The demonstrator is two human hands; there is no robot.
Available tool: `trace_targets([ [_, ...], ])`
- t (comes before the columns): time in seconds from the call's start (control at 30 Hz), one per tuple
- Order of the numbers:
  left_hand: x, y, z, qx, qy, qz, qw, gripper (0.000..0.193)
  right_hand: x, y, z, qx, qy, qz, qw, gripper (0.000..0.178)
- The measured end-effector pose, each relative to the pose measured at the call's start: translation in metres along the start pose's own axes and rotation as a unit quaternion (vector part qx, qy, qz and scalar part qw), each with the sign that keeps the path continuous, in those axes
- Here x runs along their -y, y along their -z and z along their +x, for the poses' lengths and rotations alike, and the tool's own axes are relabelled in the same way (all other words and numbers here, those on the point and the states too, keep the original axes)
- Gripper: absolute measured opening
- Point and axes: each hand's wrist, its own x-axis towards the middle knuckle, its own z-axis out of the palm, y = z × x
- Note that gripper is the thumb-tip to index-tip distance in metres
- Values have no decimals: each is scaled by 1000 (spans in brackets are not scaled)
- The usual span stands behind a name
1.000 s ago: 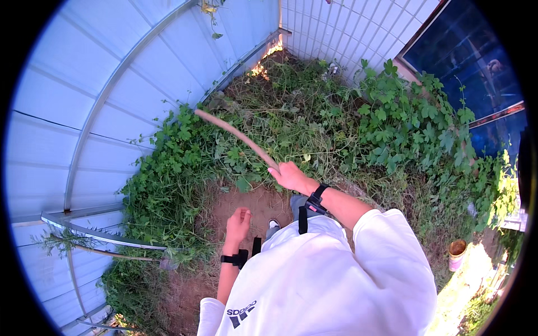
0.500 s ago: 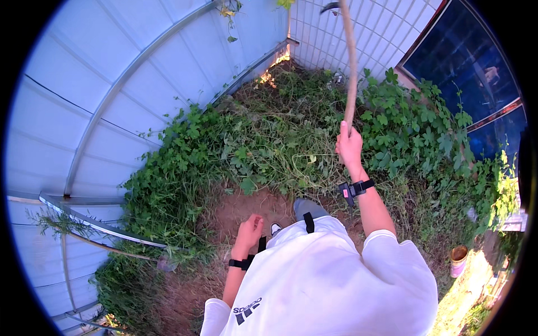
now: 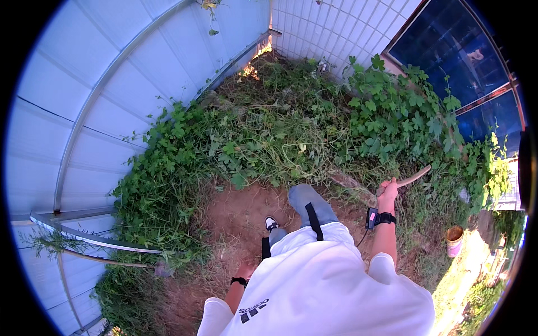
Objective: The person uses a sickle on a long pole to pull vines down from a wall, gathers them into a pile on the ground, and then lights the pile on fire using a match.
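My right hand [image 3: 387, 189] is closed round the wooden handle of a sickle [image 3: 414, 176], low and to the right of my bent knee. One end of the handle sticks out up and to the right. On the other side of my fist the tool is smeared by motion over the cut stems, and its blade cannot be made out. My left hand [image 3: 245, 270] hangs by my waist above bare soil, holding nothing that I can see; its fingers are blurred and partly hidden. Ahead lies a tangled heap of weeds and vines [image 3: 280, 134].
A pale panel wall [image 3: 73, 140] with a curved metal rail [image 3: 106, 238] bounds the left. White tiled wall [image 3: 336, 36] and dark blue panels [image 3: 448, 56] stand at the back right. Leafy vines [image 3: 392, 112] climb there. A bucket [image 3: 454, 242] stands right; bare soil [image 3: 241, 210] surrounds my foot.
My right hand has swung the sickle down and to the right from its raised position ahead. My left hand has dropped back toward my waist. The view has shifted slightly.
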Motion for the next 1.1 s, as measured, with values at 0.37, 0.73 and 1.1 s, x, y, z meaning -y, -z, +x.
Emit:
trace_targets([
  [0.37,-105,10,-10,-177,85,-405,893,32,-247,-203,162,26,-166,-200,965,29],
  [0.73,-262,-13,7,-88,5,-6,996,36,-422,-236,92,190,-448,-153,860,23],
  [1.1,-476,-23,174,182,-92,-196,959,67,-191,-176,-3,208,-421,-116,875,22],
])
